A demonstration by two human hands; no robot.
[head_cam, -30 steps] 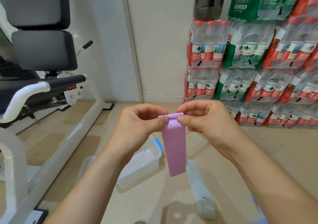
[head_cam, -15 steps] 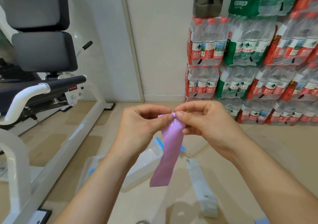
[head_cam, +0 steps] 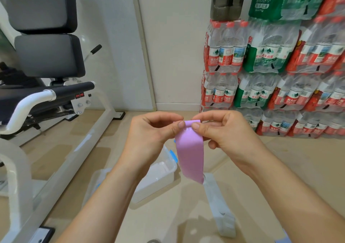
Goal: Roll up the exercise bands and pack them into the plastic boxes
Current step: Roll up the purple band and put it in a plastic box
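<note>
A pink exercise band point(head_cam: 189, 155) hangs in front of me, its top edge folded over into a small roll. My left hand point(head_cam: 149, 136) pinches the top of the band from the left, and my right hand point(head_cam: 222, 130) pinches it from the right, thumbs nearly touching. Below on the floor stands a clear plastic box point(head_cam: 158, 175) with a blue latch, partly hidden behind my left forearm and the band. A pale grey band point(head_cam: 218, 203) lies flat on the floor under the pink one.
A white-framed exercise machine point(head_cam: 56, 102) with grey pads fills the left side. Stacked packs of water bottles point(head_cam: 270, 74) line the wall on the right. A clear lid point(head_cam: 97, 183) lies left of the box. Something blue point(head_cam: 283, 240) peeks in at the bottom right.
The hanging tail of the pink band swung left, then back to straight below my hands. My fingers have turned its top edge further over.
</note>
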